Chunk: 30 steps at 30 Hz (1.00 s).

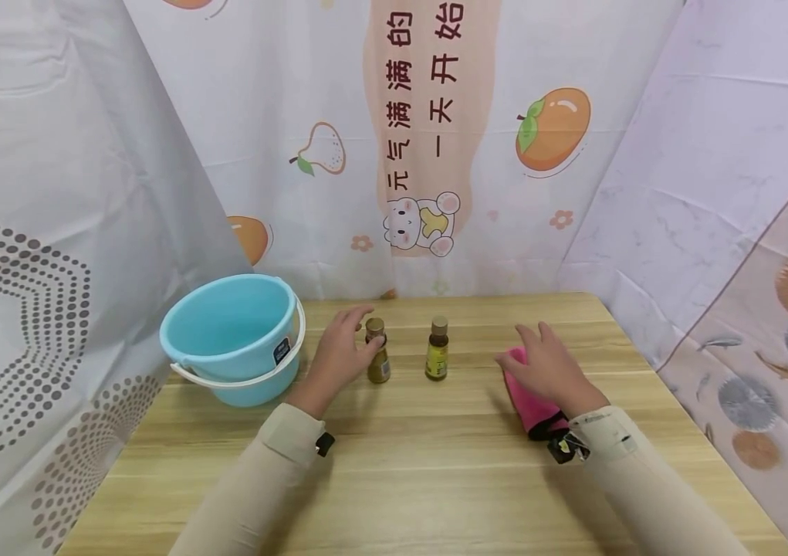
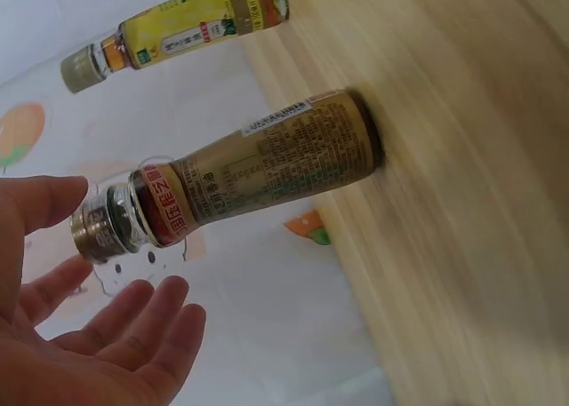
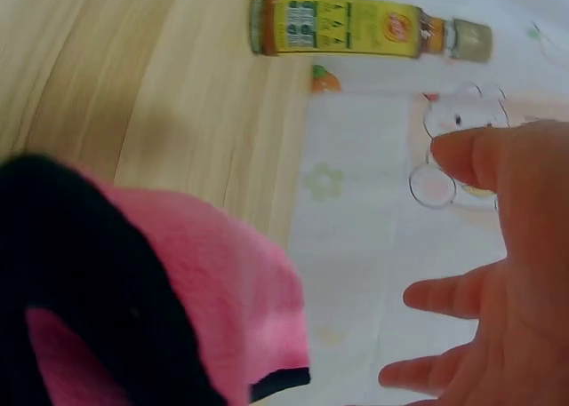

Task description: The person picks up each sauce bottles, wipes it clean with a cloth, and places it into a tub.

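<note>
At the far left I have one light-blue bucket (image 1: 241, 361) with a white handle (image 1: 302, 324). Next comes my left hand (image 1: 343, 351), thumb and fingers apart around the cap of a brown bottle (image 1: 379, 367); I can't tell whether they touch it. That bottle stands upright on the wooden table (image 1: 428, 479), gold-capped, its tan label crowded with small print. Just right of it stands a smaller-looking yellow-labelled bottle (image 1: 437, 353), making two bottles. Farther right, one pink cloth (image 1: 531, 405) with black edging lies partly beneath my right hand (image 1: 549, 367), whose fingers are spread, gripping nothing.
</note>
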### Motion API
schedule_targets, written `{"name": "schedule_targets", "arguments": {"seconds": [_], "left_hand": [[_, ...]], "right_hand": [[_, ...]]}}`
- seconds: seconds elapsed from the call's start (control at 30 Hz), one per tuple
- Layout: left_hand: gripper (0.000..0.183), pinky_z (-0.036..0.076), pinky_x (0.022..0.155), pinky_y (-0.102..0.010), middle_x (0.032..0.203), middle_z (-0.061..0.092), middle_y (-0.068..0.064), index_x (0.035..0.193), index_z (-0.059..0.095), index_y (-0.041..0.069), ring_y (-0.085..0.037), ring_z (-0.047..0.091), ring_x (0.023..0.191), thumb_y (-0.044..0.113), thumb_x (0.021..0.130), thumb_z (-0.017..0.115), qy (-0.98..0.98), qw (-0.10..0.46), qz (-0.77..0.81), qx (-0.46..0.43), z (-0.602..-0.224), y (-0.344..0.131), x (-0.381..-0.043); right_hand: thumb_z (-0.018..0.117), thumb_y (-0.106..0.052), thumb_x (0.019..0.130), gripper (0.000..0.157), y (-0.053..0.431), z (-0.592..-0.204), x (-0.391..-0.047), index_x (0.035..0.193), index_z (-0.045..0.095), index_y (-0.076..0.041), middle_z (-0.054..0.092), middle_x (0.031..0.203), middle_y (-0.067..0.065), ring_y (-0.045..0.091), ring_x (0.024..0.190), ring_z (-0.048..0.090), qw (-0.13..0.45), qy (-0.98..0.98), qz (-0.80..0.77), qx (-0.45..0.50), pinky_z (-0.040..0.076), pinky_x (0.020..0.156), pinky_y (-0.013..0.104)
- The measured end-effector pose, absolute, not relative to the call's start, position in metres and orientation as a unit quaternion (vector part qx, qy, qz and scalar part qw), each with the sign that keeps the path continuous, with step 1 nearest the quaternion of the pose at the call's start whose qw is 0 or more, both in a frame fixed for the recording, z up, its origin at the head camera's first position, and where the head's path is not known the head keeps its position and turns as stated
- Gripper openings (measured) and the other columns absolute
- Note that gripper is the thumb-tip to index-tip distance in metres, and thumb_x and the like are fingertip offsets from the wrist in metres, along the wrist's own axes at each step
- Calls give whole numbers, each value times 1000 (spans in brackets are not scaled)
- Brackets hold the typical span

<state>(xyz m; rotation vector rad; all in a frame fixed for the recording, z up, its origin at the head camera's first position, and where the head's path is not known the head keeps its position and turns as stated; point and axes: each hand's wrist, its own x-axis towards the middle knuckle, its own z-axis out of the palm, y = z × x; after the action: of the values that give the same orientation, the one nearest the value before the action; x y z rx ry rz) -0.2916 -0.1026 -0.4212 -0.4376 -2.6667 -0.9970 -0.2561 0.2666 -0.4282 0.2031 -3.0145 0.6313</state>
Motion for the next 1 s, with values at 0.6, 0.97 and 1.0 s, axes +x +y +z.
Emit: {"name": "schedule_targets", "arguments": {"seconds": [0.6,0.97,1.0], "left_hand": [[59,55,103,-51,136,62,-11,147,55,21,-31,68,119,29,93,80,-882,183,-412,-140,-450,-98,-302],[46,57,97,-53,129,66,-5,137,61,22,-28,71,116,28,94,79,-859,211,-443,-149,-457,-93,-301],[43,57,96,-53,128,66,-4,134,62,22,-28,71,116,28,95,78,-858,212,-442,-149,-457,-93,-301]], "right_hand": [[56,-57,100,78,269,-457,-250,160,36,-10,28,155,42,69,128,42,57,-974,219,15,44,95,78],[63,-57,95,87,264,-478,-245,165,24,-21,20,154,40,67,117,44,-17,-978,201,-55,52,67,64],[64,-56,95,88,264,-479,-245,165,24,-22,21,153,40,66,117,44,-18,-977,205,-58,52,67,64]]}}
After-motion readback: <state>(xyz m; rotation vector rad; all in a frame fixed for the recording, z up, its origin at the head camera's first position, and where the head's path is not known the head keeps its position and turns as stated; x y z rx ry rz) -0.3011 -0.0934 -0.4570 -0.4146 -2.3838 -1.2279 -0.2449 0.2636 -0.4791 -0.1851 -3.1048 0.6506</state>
